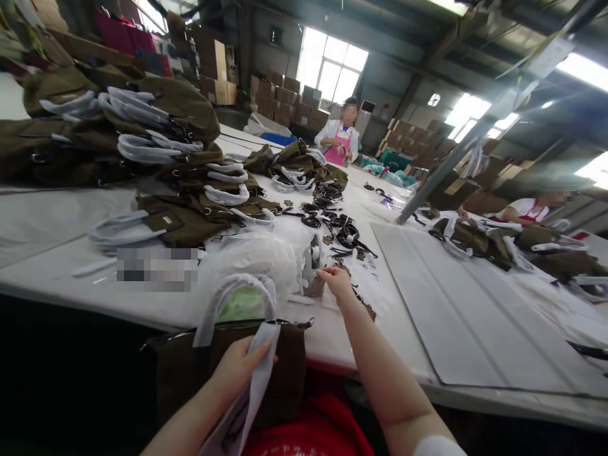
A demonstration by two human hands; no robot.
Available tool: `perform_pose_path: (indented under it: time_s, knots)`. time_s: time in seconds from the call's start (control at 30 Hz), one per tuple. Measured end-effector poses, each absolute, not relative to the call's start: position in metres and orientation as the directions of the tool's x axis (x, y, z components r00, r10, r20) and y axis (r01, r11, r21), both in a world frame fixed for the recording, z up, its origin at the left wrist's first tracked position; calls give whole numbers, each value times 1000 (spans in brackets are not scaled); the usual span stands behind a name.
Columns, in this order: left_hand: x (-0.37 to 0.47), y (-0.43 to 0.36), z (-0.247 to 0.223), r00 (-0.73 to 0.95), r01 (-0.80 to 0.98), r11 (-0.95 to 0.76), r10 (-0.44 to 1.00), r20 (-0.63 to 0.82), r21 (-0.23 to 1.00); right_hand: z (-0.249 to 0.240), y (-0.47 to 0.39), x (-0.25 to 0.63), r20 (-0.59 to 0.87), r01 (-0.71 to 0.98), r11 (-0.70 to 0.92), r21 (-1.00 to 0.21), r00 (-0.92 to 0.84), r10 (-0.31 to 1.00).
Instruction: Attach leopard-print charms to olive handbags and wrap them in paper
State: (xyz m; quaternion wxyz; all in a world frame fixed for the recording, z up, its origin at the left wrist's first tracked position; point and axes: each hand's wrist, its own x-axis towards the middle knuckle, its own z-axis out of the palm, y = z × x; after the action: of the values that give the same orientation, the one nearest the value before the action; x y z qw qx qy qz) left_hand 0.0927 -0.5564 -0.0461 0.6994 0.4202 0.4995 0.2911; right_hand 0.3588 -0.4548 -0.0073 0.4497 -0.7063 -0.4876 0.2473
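An olive-brown handbag point(291, 370) is at the table's near edge, right in front of me. Its two handles are wrapped in white covering. My left hand point(240, 367) is closed around the near wrapped handle point(259, 386), while the far handle point(216, 304) arches up behind it. Something light green shows through that arch. My right hand point(336, 282) reaches forward to a small grey container point(313, 288) on the table. Its fingertips are pinched at the container's side; what they hold, if anything, is too small to make out.
Clear plastic wrapping point(256, 256) lies left of the container. Dark straps and charms point(346, 231) are scattered behind it. Stacked olive bags point(118, 126) fill the left. A grey board point(456, 304) lies to the right, near a slanted metal post point(441, 164). A person point(339, 136) stands across the table.
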Motion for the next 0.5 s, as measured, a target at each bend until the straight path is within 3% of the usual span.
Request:
perform_pose_path:
  time_s: [0.27,0.5]
  knots:
    - [87,-550,-59,403,36,516,776,-484,856,-10,-487,347,221,444,-18,-896,481,848]
    - [87,-549,-55,415,35,536,760,-500,844,-30,-501,343,-81,152,-176,-973,486,870]
